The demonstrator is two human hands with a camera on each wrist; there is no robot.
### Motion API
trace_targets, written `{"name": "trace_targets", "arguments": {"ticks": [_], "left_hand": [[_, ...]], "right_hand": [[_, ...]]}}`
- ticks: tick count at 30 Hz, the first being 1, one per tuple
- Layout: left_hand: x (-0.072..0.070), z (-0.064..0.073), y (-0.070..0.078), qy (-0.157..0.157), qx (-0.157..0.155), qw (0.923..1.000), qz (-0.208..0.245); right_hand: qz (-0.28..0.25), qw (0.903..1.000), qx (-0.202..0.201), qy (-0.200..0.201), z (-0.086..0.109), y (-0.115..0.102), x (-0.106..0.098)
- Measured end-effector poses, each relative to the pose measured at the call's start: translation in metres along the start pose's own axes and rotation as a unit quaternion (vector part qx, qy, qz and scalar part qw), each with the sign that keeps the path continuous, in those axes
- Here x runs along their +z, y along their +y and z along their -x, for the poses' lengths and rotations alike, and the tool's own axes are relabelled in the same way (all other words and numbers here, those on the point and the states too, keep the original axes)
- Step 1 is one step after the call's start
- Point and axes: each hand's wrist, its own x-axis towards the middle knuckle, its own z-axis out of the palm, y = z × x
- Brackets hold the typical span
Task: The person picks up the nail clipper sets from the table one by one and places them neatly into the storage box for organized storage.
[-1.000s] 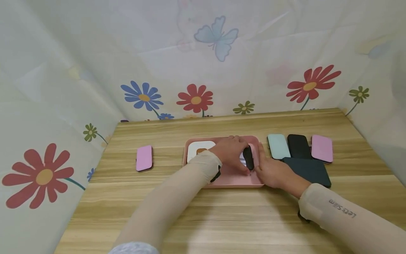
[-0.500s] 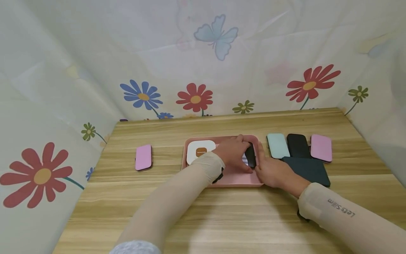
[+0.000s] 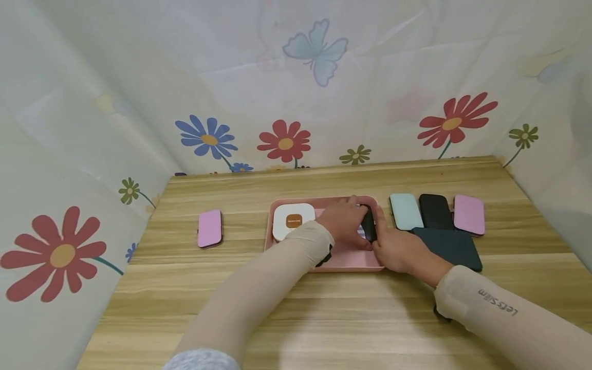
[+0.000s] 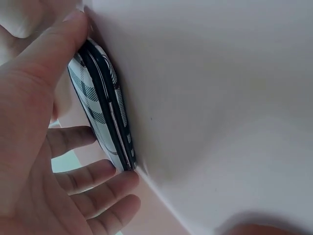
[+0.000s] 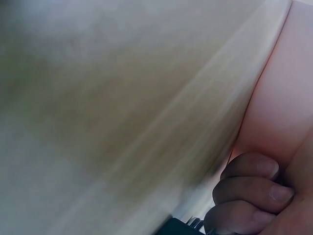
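At the tray's right end, over the wooden tabletop (image 3: 287, 313), my head feed has both hands close together. From the left, the left arm reaches in from the lower edge in a pale sleeve (image 3: 240, 300), crosses the near rim of the pink tray (image 3: 353, 261) and bends at the wrist; the left hand (image 3: 343, 221) is palm-down, its thumb and fingers closing on opposite ends of one plaid case (image 4: 103, 110). On the left wrist feed I see that case tilted, its dark edge toward me, inside the tray near the right wall. Next, the right hand (image 3: 396, 247) lies against that wall from outside, one finger straight along it; on the right wrist feed three fingers are folded, and I can't tell whether they grip the tray or only brace it. Counting across, I get one pink case (image 3: 210, 228) alone on the left; one tray, with one white case (image 3: 281, 218) bearing one brown label at its left end; then, beyond the right hand, a row of three: one mint case (image 3: 406, 211), one black case (image 3: 436, 211) and a second pink case (image 3: 469, 215). One dark green flat piece (image 3: 448, 249) lies at the row's near side.
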Motion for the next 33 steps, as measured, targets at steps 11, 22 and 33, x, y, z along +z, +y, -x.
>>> {"name": "trace_targets", "arguments": {"ticks": [11,22,33], "left_hand": [[-0.006,0.01,-0.002,-0.004,-0.001,1.0,-0.002],[-0.015,0.031,-0.021,0.028,-0.002,0.9988,0.039],[-0.022,0.057,-0.044,0.037,-0.035,0.9979,0.041]], "right_hand": [[0.011,0.9999,-0.006,0.005,-0.001,-0.003,0.001],[0.012,0.9998,-0.004,0.012,-0.003,-0.002,0.001],[0.014,0.9998,-0.004,0.013,0.0,-0.006,0.001]]}}
